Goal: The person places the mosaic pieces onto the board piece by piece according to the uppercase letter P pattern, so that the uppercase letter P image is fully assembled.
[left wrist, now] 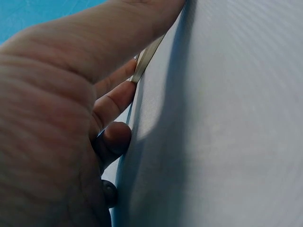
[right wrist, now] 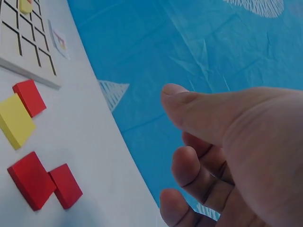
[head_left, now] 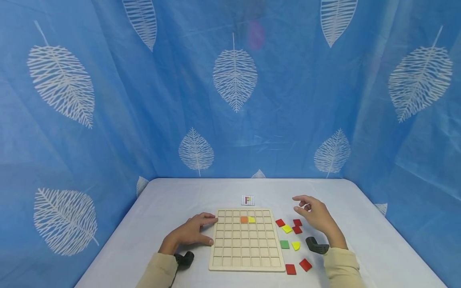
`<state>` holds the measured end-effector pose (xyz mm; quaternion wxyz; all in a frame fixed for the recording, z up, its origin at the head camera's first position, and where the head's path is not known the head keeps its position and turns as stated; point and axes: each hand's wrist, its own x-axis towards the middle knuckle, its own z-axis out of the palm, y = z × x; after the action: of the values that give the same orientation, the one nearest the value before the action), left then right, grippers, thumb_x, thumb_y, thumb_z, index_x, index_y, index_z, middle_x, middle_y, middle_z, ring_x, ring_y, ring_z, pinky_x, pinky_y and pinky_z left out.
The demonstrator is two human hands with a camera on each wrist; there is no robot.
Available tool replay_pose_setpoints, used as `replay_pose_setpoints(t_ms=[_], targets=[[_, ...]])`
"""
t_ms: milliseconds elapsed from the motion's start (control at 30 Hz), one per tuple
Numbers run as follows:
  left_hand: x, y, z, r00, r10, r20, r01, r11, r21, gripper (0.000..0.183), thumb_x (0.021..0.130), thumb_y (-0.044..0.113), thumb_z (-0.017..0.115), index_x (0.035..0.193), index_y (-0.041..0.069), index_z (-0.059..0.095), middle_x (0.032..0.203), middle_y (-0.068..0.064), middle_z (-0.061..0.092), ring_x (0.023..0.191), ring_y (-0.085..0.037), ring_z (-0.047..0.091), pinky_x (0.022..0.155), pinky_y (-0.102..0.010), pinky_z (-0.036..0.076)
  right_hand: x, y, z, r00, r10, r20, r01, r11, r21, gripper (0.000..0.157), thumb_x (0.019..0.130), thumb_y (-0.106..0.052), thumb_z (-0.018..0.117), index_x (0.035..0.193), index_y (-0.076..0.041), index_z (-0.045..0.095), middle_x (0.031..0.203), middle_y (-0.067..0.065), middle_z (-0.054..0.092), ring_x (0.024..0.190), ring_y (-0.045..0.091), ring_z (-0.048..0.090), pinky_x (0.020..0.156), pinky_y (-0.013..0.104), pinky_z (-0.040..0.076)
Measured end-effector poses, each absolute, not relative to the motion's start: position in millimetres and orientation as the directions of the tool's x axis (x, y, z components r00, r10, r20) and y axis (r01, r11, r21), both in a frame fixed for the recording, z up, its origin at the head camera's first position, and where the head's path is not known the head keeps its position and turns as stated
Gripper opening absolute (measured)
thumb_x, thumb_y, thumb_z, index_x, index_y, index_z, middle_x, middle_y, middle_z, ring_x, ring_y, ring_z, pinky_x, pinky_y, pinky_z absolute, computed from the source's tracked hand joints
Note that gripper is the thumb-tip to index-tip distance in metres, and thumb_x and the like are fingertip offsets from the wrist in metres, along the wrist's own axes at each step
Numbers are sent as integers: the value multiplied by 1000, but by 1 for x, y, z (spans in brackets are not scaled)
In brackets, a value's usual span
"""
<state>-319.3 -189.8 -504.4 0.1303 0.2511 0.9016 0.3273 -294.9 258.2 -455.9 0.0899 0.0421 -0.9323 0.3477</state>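
A wooden grid board [head_left: 246, 241] lies on the white table, with an orange square tile [head_left: 244, 219] and a yellow tile [head_left: 251, 219] side by side in its second row. My left hand [head_left: 192, 231] rests at the board's left edge, thumb and fingers spread, fingertips touching the rim. My right hand [head_left: 316, 213] is raised above the table to the right of the board, fingers loosely bent with nothing between them. Below it are red tiles [right wrist: 31, 180] and a yellow tile [right wrist: 16, 121], also visible in the right wrist view.
Right of the board lie a green square tile [head_left: 284, 244], a yellow rounded tile [head_left: 296, 245] and more red tiles [head_left: 305, 265]. Behind the board is a small pattern card [head_left: 247, 200]. A blue leaf-print curtain [head_left: 281, 100] surrounds the table [head_left: 201, 192].
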Motion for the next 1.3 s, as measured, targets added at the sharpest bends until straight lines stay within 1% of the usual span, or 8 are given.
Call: replay_pose_setpoints(t_ms=[167, 367, 467, 600, 767, 933, 1100, 1300], targets=[[-322, -187, -504, -842, 535, -75, 361, 661, 658, 85, 76, 46, 86, 149, 24, 50, 153, -6, 44, 145, -37, 37, 115, -65, 30, -296, 268, -460, -987, -17, 157, -115, 760, -640, 41, 93, -17, 71, 133, -12, 63, 108, 9, 61, 93, 22, 56, 71, 29, 49], [-324, -182, -499, -846, 528, -80, 349, 660, 665, 84, 76, 45, 86, 149, 24, 51, 153, -6, 44, 145, -36, 36, 116, -64, 30, -301, 277, -466, -993, -11, 120, -88, 746, -660, 41, 94, -21, 70, 133, -10, 63, 105, 9, 60, 93, 23, 56, 71, 29, 49], [-323, -183, -497, -846, 526, -86, 342, 659, 670, 84, 75, 44, 86, 149, 24, 51, 154, -6, 43, 146, -36, 35, 116, -64, 29, -304, 280, -471, -994, -11, 106, -80, 732, -677, 41, 94, -21, 70, 133, -8, 63, 105, 10, 59, 93, 24, 56, 71, 29, 48], [-323, -184, -499, -839, 538, -79, 354, 651, 672, 84, 76, 44, 86, 149, 24, 50, 154, -7, 43, 145, -37, 36, 116, -65, 29, -304, 283, -478, -998, 11, 66, -38, 722, -690, 41, 94, -22, 70, 132, -9, 64, 105, 10, 59, 93, 24, 56, 71, 29, 47], [-322, -187, -502, -830, 553, -71, 374, 647, 664, 85, 76, 43, 87, 149, 22, 50, 153, -8, 44, 144, -38, 37, 116, -64, 30, -304, 282, -488, -999, 31, 10, 15, 711, -703, 40, 94, -21, 71, 132, -10, 64, 106, 10, 59, 94, 23, 56, 74, 28, 48], [-320, -188, -503, -835, 545, -79, 361, 650, 669, 85, 75, 42, 87, 149, 21, 51, 153, -8, 44, 145, -38, 36, 116, -65, 28, -304, 279, -495, -999, 37, -31, 48, 700, -713, 39, 93, -20, 71, 130, -10, 65, 103, 9, 60, 96, 24, 56, 75, 28, 50], [-319, -189, -503, -844, 529, -92, 338, 657, 674, 84, 75, 43, 87, 148, 23, 51, 153, -6, 44, 145, -37, 37, 117, -64, 28, -304, 278, -498, -998, 42, -42, 59, 702, -710, 37, 93, -18, 72, 128, -10, 66, 102, 8, 61, 96, 24, 56, 75, 28, 50], [-319, -191, -503, -844, 530, -88, 348, 665, 661, 84, 75, 43, 87, 148, 23, 51, 153, -6, 44, 145, -37, 36, 117, -64, 28, -306, 277, -502, -998, 33, -62, 67, 704, -707, 37, 91, -19, 74, 126, -9, 67, 99, 7, 61, 94, 23, 55, 77, 31, 51]])
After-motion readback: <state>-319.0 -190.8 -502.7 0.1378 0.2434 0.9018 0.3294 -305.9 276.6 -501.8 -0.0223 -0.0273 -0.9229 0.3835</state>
